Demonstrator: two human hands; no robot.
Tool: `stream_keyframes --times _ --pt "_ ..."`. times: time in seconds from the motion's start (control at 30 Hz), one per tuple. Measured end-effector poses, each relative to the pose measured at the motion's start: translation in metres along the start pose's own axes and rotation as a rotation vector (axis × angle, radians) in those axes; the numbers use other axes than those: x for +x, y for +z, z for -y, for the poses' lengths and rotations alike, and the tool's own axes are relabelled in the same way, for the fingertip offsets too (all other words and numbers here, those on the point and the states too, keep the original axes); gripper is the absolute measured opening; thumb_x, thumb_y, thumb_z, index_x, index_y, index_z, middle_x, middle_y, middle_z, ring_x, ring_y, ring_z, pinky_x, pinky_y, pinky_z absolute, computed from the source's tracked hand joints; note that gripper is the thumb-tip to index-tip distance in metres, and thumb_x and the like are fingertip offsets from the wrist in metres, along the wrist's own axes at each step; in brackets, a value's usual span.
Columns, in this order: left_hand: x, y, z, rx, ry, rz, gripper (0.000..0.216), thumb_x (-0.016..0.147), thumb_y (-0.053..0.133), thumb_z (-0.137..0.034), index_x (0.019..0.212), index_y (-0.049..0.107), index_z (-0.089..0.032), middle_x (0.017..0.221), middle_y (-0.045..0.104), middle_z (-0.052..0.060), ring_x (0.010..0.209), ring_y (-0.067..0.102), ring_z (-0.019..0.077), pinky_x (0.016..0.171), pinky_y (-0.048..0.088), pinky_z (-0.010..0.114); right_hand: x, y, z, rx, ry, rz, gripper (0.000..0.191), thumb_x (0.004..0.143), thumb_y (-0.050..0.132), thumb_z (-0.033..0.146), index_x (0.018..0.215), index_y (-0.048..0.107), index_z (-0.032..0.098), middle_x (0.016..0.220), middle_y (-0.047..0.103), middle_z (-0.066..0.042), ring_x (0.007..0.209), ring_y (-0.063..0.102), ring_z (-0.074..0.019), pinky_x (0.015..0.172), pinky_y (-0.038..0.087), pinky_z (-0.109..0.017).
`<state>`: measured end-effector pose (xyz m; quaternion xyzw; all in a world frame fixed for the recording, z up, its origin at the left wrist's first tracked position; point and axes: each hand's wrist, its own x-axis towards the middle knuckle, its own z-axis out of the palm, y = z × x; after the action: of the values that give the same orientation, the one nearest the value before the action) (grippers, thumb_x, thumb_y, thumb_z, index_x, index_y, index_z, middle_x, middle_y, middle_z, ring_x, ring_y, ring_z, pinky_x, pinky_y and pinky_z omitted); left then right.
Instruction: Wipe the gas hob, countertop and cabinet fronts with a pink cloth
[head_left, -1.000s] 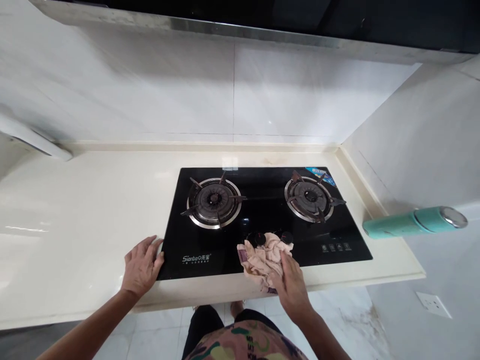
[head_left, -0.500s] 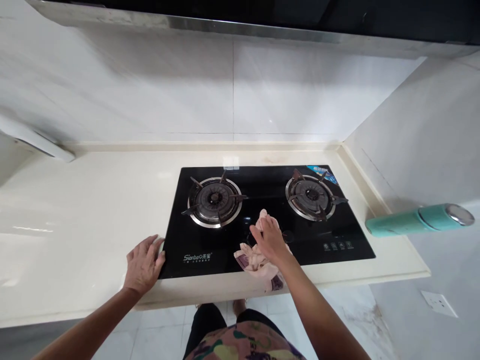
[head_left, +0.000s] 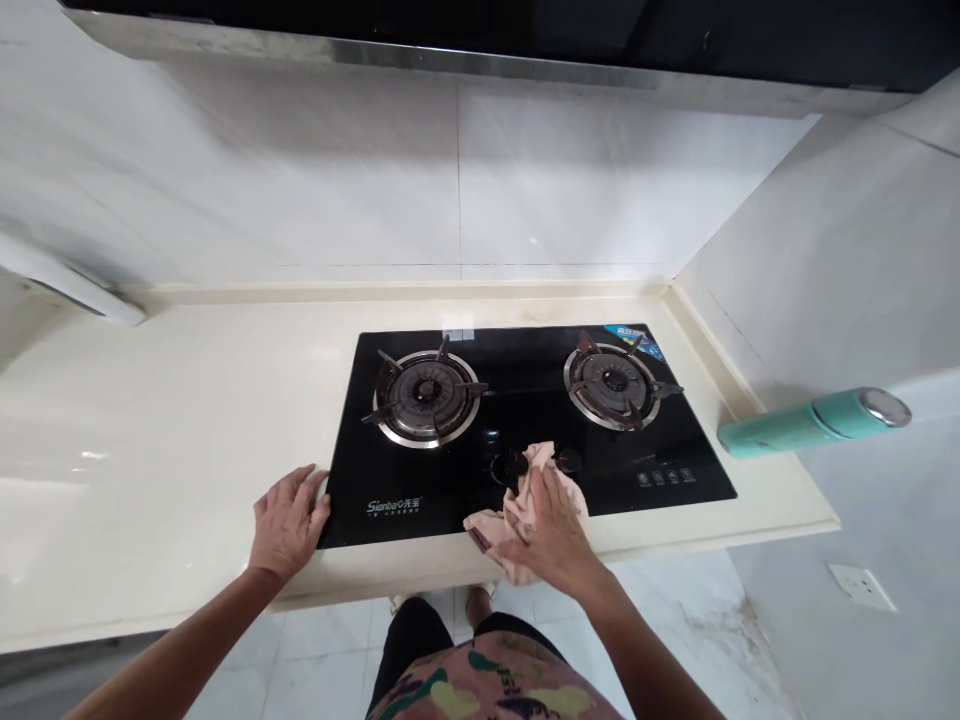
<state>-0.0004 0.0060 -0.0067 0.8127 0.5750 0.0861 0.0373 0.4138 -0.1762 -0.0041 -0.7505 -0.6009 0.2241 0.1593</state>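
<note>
The right hand (head_left: 551, 520) lies palm down on a crumpled pinkish cloth (head_left: 534, 460) at the front edge of the black glass hob (head_left: 525, 390). Its fingers are stretched out flat over the cloth, pressing rather than clenching. The fingertips sink among the folds, so I can't make out how far they dig in. The hand covers most of the cloth. Only a bunched peak ahead of the fingers and a corner hanging over the worktop (head_left: 187, 420) edge on the thumb side show.

Two dark knobs sit just behind the cloth. The left knob (head_left: 508, 465) is half hidden by the fabric, and the right knob (head_left: 568, 460) peeks out beside it. The left hand (head_left: 287, 520) rests open on the worktop with its fingers spread, and the tips touch the hob's front left corner.

Both forearms are cut off by the lower frame. The left burner (head_left: 424, 395) and the right burner (head_left: 611, 378) stand bare. The white lettering (head_left: 394, 505) near the front is too small to read with certainty, as are the small markings (head_left: 664, 477) at the front right.

A teal bottle (head_left: 814, 422) lies on its side at the worktop's right end, its capped end reaching past the edge. What holds it up there I can't tell. The extractor hood (head_left: 450, 55) overhead is cropped to its lower lip.
</note>
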Motion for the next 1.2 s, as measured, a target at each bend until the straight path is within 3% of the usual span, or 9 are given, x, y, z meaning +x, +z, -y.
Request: stream_keyframes --times 0.13,0.23,0.4,0.5,0.6,0.67,0.77,0.87,1.2 --pt "0.001 0.001 0.001 -0.008 -0.01 0.016 0.052 0.101 0.034 -0.046 0.133 0.064 -0.019 0.144 0.059 0.019 0.129 0.054 0.0396 0.104 0.044 0.059 -0.023 -0.004 -0.018 -0.032 -0.088 -0.088 0.073 0.079 0.072 0.044 0.146 0.054 0.022 0.152 0.05 -0.017 0.145 0.042 -0.0418 0.121 0.035 -0.06" --pt "0.001 0.003 0.002 -0.016 -0.015 0.008 0.05 0.101 0.035 -0.046 0.133 0.065 -0.021 0.144 0.058 0.019 0.129 0.054 0.0398 0.104 0.044 0.059 -0.044 -0.024 -0.055 0.032 -0.073 -0.199 0.046 0.08 0.063 0.039 0.123 0.066 0.024 0.129 0.063 -0.015 0.125 0.058 -0.0374 0.11 0.047 -0.056" --pt "0.002 0.002 0.0 0.017 -0.027 0.035 0.052 0.101 0.034 -0.045 0.134 0.063 -0.018 0.145 0.058 0.019 0.131 0.052 0.0393 0.106 0.042 0.058 -0.058 -0.101 -0.148 0.121 0.152 -0.511 0.051 0.089 0.059 0.049 0.133 0.058 0.024 0.133 0.06 -0.015 0.122 0.06 -0.0324 0.105 0.051 -0.05" --pt "0.003 0.0 -0.003 0.032 -0.038 0.057 0.052 0.1 0.033 -0.043 0.134 0.062 -0.016 0.146 0.057 0.02 0.133 0.051 0.0386 0.108 0.041 0.058 -0.035 -0.142 -0.208 -0.013 0.281 -0.551 0.062 0.085 0.062 0.062 0.132 0.063 0.021 0.139 0.058 -0.018 0.132 0.054 -0.0354 0.112 0.043 -0.053" --pt "0.003 -0.001 -0.004 0.032 -0.03 0.058 0.053 0.1 0.034 -0.043 0.133 0.063 -0.014 0.146 0.057 0.021 0.132 0.051 0.0388 0.107 0.041 0.058 -0.009 -0.148 -0.245 -0.085 0.521 -0.467 0.074 0.081 0.058 0.07 0.134 0.064 0.019 0.141 0.059 -0.02 0.131 0.053 -0.038 0.109 0.042 -0.056" --pt "0.002 -0.001 -0.004 0.029 -0.02 0.042 0.053 0.1 0.034 -0.043 0.132 0.063 -0.014 0.145 0.057 0.021 0.132 0.052 0.0383 0.107 0.041 0.057 -0.004 -0.133 -0.246 -0.111 0.569 -0.471 0.076 0.084 0.051 0.072 0.133 0.065 0.016 0.14 0.06 -0.023 0.129 0.053 -0.0374 0.106 0.042 -0.053" --pt "0.001 0.001 -0.003 0.022 0.004 0.017 0.051 0.101 0.035 -0.043 0.132 0.063 -0.015 0.145 0.058 0.021 0.132 0.051 0.0371 0.107 0.04 0.056 -0.018 -0.098 -0.213 -0.186 0.495 -0.569 0.073 0.091 0.042 0.069 0.13 0.066 0.011 0.137 0.06 -0.026 0.13 0.052 -0.0369 0.104 0.042 -0.05" --pt "-0.001 0.003 -0.002 0.003 0.026 0.0 0.048 0.101 0.037 -0.041 0.132 0.063 -0.016 0.145 0.057 0.021 0.132 0.051 0.0363 0.107 0.04 0.055 -0.038 -0.056 -0.148 -0.245 0.415 -0.601 0.066 0.092 0.046 0.064 0.128 0.067 0.013 0.14 0.059 -0.025 0.132 0.05 -0.0378 0.104 0.043 -0.05" --pt "-0.01 0.002 0.003 -0.354 0.028 -0.109 0.044 0.098 0.051 -0.041 0.135 0.059 -0.018 0.138 0.06 0.019 0.131 0.053 0.0339 0.11 0.041 0.056 -0.032 0.086 0.14 -0.29 0.258 -0.431 0.058 0.091 0.058 0.053 0.138 0.061 0.018 0.14 0.053 -0.021 0.119 0.051 -0.0393 0.097 0.043 -0.055"
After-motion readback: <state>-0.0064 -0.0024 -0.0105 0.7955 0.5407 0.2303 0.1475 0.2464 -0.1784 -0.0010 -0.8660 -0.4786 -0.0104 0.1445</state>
